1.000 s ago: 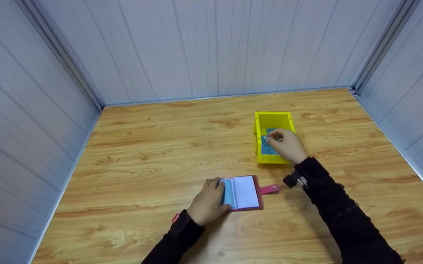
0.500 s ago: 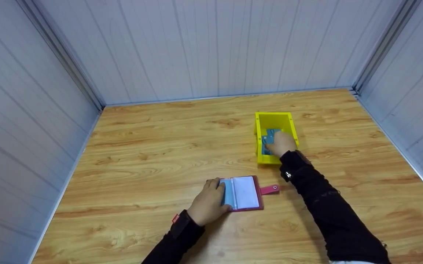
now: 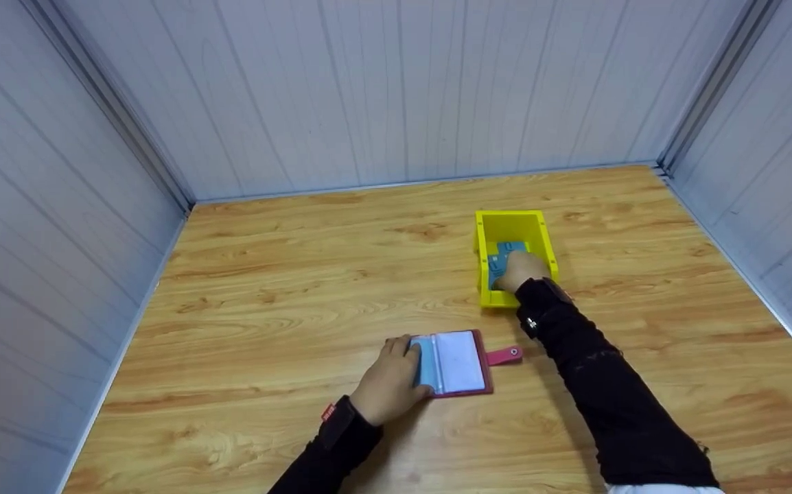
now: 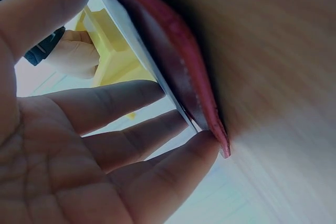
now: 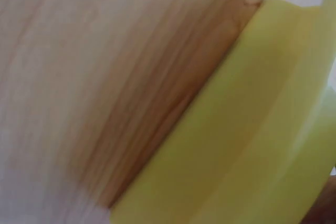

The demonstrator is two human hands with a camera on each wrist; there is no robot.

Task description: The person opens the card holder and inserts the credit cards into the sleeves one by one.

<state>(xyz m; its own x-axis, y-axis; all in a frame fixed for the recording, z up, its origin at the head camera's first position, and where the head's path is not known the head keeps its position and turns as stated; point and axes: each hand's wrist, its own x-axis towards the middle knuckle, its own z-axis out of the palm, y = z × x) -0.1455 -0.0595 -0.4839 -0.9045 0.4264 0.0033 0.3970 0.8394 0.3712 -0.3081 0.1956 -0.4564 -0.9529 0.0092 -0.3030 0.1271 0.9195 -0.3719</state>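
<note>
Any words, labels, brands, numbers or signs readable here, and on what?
Nothing can be read with certainty.
Red tag on the black left cuff: pale marks, too small to read.
Blue-gray cards in the yellow bin: printed marks, too small to read.
Open card holder: no readable text.

A pink-red wallet (image 3: 438, 363) lies open, white page (image 3: 461, 361) showing, its snap strap (image 3: 503, 355) pointing toward the right edge of the surface (image 3: 265, 274). Closer to the far edge, a yellow open-topped bin (image 3: 509, 225) stands upright with blue cards (image 3: 495, 266) inside.
</note>
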